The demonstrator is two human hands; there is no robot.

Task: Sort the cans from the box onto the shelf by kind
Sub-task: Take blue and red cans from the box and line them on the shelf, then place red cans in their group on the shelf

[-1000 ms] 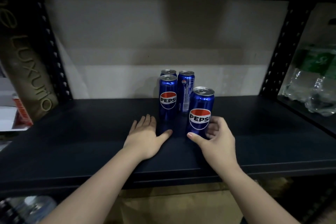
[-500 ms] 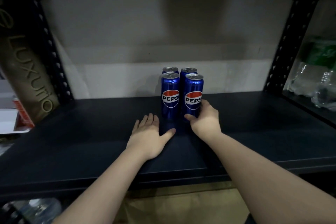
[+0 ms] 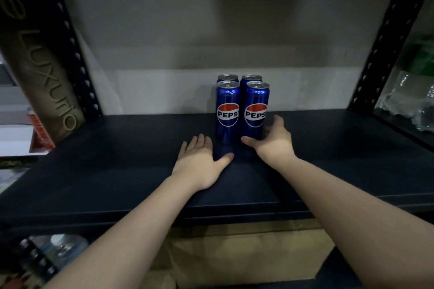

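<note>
Blue cans (image 3: 227, 112) sat at back of shelf (image 3: 117, 159), room both sides. I saw left hand (image 3: 199, 164) flat, released; right hand (image 3: 274, 143) cupped front-right can (image 3: 254, 101), couldn't tell if gripping.

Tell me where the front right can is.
Head view, centre: the front right can stands on the shelf beside the front left can, with the right hand round its base.

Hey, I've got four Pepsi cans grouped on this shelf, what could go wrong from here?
1. Your right hand curves round the base of the front right can; a careless pull-away may tip that tall, slim can into the three close beside it.
2. Your left hand lies flat on the shelf with its thumb near the front left can; sliding it forward might nudge that can.
</note>
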